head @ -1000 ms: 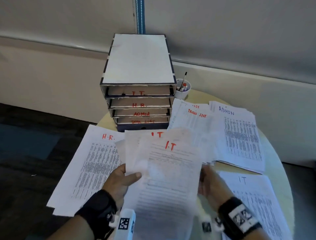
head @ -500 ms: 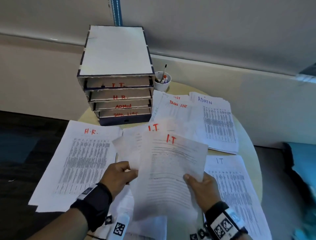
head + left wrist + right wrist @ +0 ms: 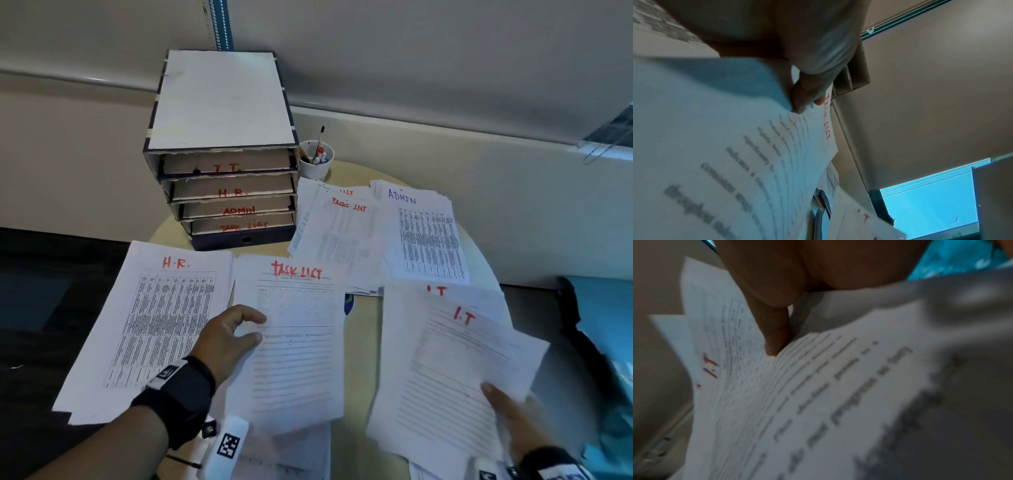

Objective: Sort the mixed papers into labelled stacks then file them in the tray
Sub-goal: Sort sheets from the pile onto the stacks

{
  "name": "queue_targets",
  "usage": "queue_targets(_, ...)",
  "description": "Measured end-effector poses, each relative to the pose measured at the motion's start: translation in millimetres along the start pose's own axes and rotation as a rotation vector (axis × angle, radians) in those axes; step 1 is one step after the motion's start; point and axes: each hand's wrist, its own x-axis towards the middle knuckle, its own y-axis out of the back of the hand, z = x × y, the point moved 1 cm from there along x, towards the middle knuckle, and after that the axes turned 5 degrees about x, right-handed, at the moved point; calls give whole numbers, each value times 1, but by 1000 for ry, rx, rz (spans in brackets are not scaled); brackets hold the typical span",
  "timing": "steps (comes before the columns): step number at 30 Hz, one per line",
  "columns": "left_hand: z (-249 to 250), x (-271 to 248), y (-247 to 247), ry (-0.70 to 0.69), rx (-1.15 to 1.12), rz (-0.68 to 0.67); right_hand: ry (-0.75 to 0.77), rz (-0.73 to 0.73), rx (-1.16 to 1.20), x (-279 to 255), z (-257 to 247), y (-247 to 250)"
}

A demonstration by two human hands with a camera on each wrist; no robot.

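Note:
A four-tier tray [image 3: 222,171], its tiers labelled I.T., H.R., ADMIN and TASK LIST, stands at the back of the round table [image 3: 361,346]. My left hand [image 3: 255,327] pinches the left edge of the mixed pile, whose top sheet reads TASK LIST [image 3: 294,342]; the left wrist view shows a finger [image 3: 807,94] on that lifted edge. My right hand [image 3: 500,401] holds an I.T. sheet [image 3: 455,370] by its lower right corner, thumb on top, just over the I.T. stack [image 3: 404,329]. The right wrist view shows that sheet [image 3: 756,369] blurred.
An H.R. stack [image 3: 164,325] lies at the left, overhanging the table edge. Task List [image 3: 339,233] and Admin [image 3: 424,236] stacks lie behind, right of the tray. A white cup of pens [image 3: 317,161] stands beside the tray. A teal object [image 3: 609,342] sits off the table's right.
My right hand has carried the I.T. sheet from the middle pile to the right, over the I.T. stack. A Task List sheet now shows on top of the pile in my left hand.

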Motion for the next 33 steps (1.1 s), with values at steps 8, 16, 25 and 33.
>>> queue_targets(8, 4, -4, 2, -9, -50, -59, -27, 146, -506, 12, -45, -4)
queue_targets(16, 68, -10, -12, -141, -287, -215, 292, -435, -25, -148, -126, -139)
queue_targets(25, 63, 17, -12, -27, -501, -131, -164, -798, 450, -160, -113, -180)
queue_targets(33, 26, 32, -22, 126, -361, 46, -121, -585, 614, -126, -144, -178)
